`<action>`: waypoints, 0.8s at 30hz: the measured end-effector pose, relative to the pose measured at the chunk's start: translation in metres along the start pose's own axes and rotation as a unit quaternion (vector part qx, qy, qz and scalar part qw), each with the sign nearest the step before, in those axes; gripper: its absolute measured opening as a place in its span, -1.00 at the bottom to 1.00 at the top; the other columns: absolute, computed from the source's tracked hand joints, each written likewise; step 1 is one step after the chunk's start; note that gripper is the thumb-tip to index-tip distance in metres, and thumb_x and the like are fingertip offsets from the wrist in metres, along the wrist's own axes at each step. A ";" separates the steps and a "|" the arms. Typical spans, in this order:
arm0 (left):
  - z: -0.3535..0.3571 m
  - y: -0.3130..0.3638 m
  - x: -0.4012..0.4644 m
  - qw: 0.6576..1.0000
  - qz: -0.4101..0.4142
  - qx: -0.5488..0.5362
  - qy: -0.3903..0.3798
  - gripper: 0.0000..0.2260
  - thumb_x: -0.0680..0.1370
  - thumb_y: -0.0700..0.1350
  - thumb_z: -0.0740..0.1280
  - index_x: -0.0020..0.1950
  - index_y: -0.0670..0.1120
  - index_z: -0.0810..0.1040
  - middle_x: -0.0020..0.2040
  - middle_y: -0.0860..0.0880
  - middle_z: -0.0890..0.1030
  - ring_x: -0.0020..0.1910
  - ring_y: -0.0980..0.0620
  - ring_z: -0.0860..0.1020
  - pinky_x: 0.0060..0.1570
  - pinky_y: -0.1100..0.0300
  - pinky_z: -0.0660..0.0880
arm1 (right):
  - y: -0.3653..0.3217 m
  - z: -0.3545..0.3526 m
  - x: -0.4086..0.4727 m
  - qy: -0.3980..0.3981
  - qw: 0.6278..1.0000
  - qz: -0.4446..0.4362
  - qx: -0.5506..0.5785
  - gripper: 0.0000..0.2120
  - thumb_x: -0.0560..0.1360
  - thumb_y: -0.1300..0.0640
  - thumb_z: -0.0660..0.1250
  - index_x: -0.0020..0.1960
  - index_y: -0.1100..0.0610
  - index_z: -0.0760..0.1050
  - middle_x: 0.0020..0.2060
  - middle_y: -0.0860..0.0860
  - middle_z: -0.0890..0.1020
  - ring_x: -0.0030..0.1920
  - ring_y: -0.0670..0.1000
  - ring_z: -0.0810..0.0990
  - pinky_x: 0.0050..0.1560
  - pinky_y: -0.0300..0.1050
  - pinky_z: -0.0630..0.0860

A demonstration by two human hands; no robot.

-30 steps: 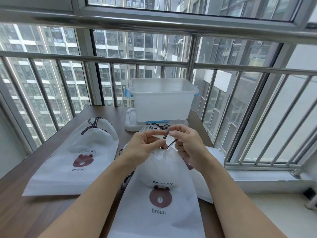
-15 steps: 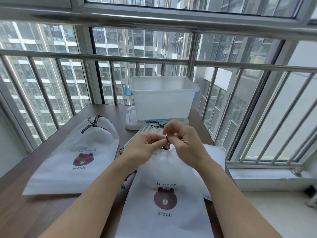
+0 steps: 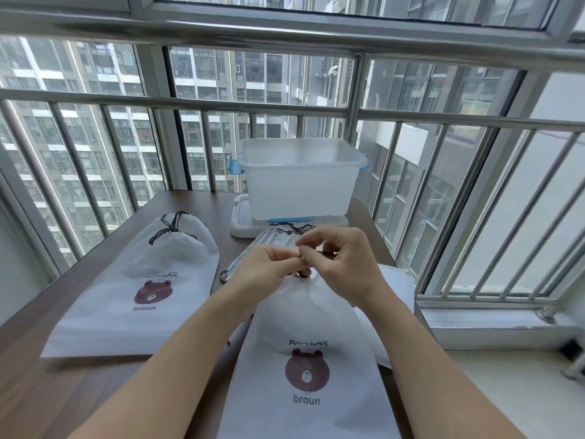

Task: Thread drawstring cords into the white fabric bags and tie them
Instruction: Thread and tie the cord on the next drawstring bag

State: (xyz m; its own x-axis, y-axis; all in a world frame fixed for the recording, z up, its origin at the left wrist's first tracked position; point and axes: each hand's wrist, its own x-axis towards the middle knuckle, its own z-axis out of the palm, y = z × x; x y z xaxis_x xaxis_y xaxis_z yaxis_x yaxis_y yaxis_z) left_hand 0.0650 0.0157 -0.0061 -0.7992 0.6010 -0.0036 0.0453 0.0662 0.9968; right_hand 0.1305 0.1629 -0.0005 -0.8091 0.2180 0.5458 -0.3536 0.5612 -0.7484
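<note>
A white fabric bag (image 3: 304, 340) with a brown bear print hangs in front of me, its gathered top between my hands. My left hand (image 3: 269, 267) and my right hand (image 3: 342, 264) meet fingertip to fingertip and pinch the dark drawstring cord (image 3: 304, 274) at the bag's mouth; most of the cord is hidden by the fingers. A second bear-print bag (image 3: 136, 280) lies flat on the table at the left, its neck drawn closed by a tied dark cord (image 3: 171, 228).
A translucent plastic bin (image 3: 300, 179) stands on its lid (image 3: 240, 223) at the far end of the brown table (image 3: 47, 391). More white bags with dark cords (image 3: 278, 239) lie behind my hands. Metal window bars (image 3: 443, 201) enclose the table's far and right sides.
The cord loop seen between my fingers a second ago has been drawn in and is now almost hidden. The held bag has risen slightly and my hands have closed together.
</note>
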 end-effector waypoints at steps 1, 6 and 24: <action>0.000 0.001 0.001 0.999 -0.013 -0.033 0.021 -0.85 0.55 -0.18 0.40 -0.15 -0.21 0.71 -0.24 -0.12 0.69 -0.21 0.07 0.62 -0.07 0.32 0.53 | 0.000 -0.002 0.001 0.016 1.000 0.002 -0.001 -0.83 0.45 0.30 0.50 -0.18 0.04 0.70 -0.34 -0.12 0.68 -0.48 -0.15 0.43 -0.40 -0.30 0.35; 0.000 0.003 0.004 0.989 -0.040 -0.117 0.081 -0.77 0.60 -0.16 0.33 -0.19 -0.20 0.69 -0.31 -0.12 0.64 -0.30 0.03 0.58 -0.20 0.29 0.52 | 0.002 -0.006 0.004 0.026 0.999 0.037 0.007 -0.89 0.47 0.26 0.52 -0.15 0.07 0.74 -0.40 -0.18 0.67 -0.42 -0.21 0.55 -0.34 -0.35 0.41; 0.001 0.008 0.003 0.985 -0.026 -0.130 0.115 -0.61 0.66 0.00 0.25 -0.09 -0.26 0.71 -0.29 -0.13 0.69 -0.36 0.11 0.61 -0.30 0.40 0.52 | 0.002 -0.003 0.002 -0.019 0.976 0.181 0.121 -0.89 0.47 0.28 0.52 -0.13 0.35 0.69 -0.36 0.11 0.64 -0.50 -0.20 0.46 -0.40 -0.44 0.34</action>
State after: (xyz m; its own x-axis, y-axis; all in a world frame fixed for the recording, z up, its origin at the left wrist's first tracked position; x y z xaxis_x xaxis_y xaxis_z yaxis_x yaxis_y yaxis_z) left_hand 0.0640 0.0189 0.0018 -0.9122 0.4045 -0.0658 -0.1294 -0.1320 0.9828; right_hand 0.1295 0.1674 0.0003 -0.9164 0.3351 0.2192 -0.1390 0.2470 -0.9590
